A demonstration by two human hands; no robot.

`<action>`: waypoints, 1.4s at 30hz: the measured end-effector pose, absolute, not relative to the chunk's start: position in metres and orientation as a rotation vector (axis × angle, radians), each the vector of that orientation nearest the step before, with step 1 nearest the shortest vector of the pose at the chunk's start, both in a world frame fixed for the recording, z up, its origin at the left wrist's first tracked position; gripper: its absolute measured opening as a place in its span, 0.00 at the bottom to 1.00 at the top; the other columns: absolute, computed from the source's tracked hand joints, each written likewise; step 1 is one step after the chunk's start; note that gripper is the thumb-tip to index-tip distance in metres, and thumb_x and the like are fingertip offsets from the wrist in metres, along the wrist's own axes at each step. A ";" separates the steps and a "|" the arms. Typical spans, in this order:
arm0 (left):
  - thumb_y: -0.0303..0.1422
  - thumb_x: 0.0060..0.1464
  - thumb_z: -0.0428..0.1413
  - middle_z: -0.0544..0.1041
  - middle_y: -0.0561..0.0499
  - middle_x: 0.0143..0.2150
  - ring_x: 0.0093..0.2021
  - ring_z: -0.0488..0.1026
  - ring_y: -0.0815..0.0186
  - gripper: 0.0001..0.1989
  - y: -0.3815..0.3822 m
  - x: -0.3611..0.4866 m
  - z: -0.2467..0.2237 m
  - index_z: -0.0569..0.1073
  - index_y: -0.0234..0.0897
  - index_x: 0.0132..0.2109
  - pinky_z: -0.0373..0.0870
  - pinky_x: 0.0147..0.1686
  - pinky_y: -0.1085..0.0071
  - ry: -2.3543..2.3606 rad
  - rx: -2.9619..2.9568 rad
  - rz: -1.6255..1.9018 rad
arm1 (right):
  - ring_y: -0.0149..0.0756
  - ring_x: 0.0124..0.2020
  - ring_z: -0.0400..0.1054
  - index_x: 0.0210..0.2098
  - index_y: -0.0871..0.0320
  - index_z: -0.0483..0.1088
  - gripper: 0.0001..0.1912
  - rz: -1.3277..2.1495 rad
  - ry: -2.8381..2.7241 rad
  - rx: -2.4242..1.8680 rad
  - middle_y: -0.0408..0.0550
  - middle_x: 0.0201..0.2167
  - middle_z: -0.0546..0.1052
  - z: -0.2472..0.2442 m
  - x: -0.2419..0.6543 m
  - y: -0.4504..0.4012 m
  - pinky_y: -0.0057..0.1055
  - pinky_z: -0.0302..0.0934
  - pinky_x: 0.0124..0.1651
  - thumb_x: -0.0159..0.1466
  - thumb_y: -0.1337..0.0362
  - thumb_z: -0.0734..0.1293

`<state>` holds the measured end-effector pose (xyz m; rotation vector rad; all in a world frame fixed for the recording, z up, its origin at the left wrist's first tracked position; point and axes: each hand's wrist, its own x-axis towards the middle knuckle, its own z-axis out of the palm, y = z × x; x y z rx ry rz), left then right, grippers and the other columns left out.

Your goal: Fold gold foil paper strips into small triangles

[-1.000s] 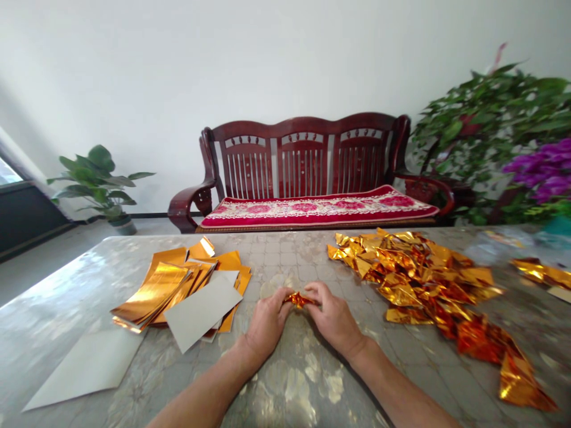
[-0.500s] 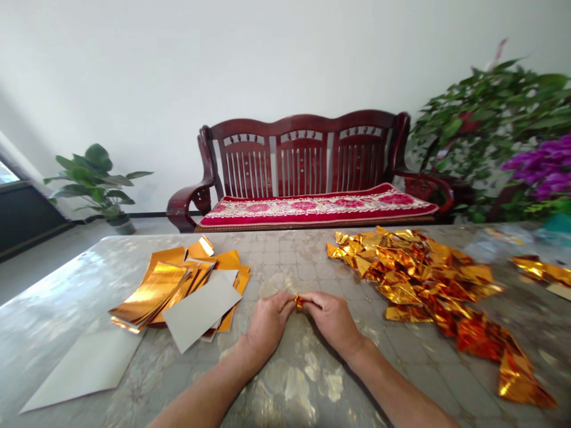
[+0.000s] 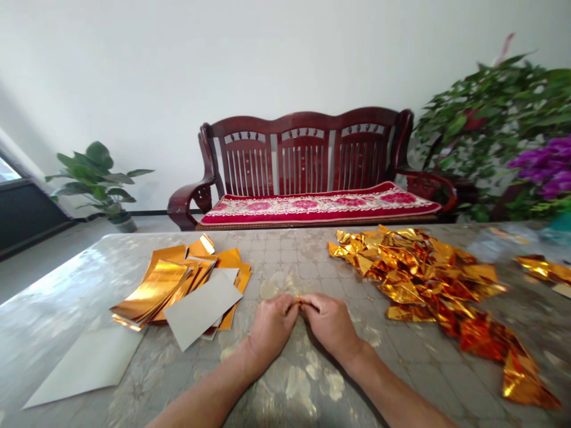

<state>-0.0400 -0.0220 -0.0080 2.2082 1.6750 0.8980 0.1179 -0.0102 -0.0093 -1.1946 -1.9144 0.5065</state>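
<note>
My left hand (image 3: pixel 275 321) and my right hand (image 3: pixel 329 321) meet over the middle of the table, fingertips pinched together. Between them is a small piece of gold foil paper (image 3: pixel 299 300), mostly hidden by the fingers. Left of my hands lies a loose stack of gold foil sheets (image 3: pixel 156 285), with a pale sheet (image 3: pixel 203 309) face down on top. Another pale sheet (image 3: pixel 87 365) lies flat nearer the left edge. A heap of folded gold foil pieces (image 3: pixel 414 273) spreads to the right of my right hand.
The table (image 3: pixel 285 380) has a patterned grey cover. Beyond it stands a dark red wooden bench (image 3: pixel 303 154) with a floral red cushion (image 3: pixel 312 204). Clear plastic wrapping (image 3: pixel 504 241) and more gold foil (image 3: pixel 539 267) lie at the far right. Potted plants (image 3: pixel 100 178) flank the bench.
My fingertips have drawn closer together, and less of the gold foil paper shows between them. The view has shifted slightly; the stack and heap look the same.
</note>
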 end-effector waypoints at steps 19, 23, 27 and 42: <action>0.19 0.51 0.49 0.82 0.50 0.46 0.45 0.79 0.63 0.24 -0.003 -0.057 -0.013 0.77 0.40 0.52 0.74 0.47 0.69 1.363 2.056 1.056 | 0.40 0.45 0.77 0.43 0.49 0.79 0.15 0.574 -1.808 -1.346 0.41 0.42 0.82 -0.015 0.137 0.012 0.33 0.68 0.49 0.61 0.68 0.64; 0.21 0.57 0.50 0.81 0.49 0.48 0.48 0.78 0.63 0.21 0.000 -0.065 -0.018 0.76 0.41 0.54 0.73 0.50 0.67 1.264 2.178 1.076 | 0.40 0.45 0.77 0.45 0.49 0.77 0.16 0.527 -1.830 -1.356 0.41 0.42 0.82 -0.017 0.138 0.013 0.34 0.68 0.48 0.60 0.68 0.64; 0.24 0.63 0.48 0.81 0.49 0.47 0.46 0.77 0.65 0.19 0.001 -0.068 -0.018 0.74 0.44 0.56 0.72 0.47 0.70 1.102 2.291 1.073 | 0.39 0.39 0.77 0.43 0.50 0.75 0.12 0.492 -1.853 -1.343 0.42 0.36 0.82 -0.016 0.139 0.011 0.31 0.67 0.41 0.62 0.66 0.63; 0.26 0.57 0.51 0.79 0.53 0.35 0.35 0.76 0.67 0.11 0.001 -0.069 -0.015 0.74 0.40 0.44 0.69 0.37 0.73 1.404 2.234 1.063 | 0.38 0.35 0.76 0.47 0.52 0.69 0.11 0.461 -2.059 -1.305 0.42 0.33 0.81 -0.007 0.143 0.006 0.28 0.62 0.37 0.65 0.65 0.63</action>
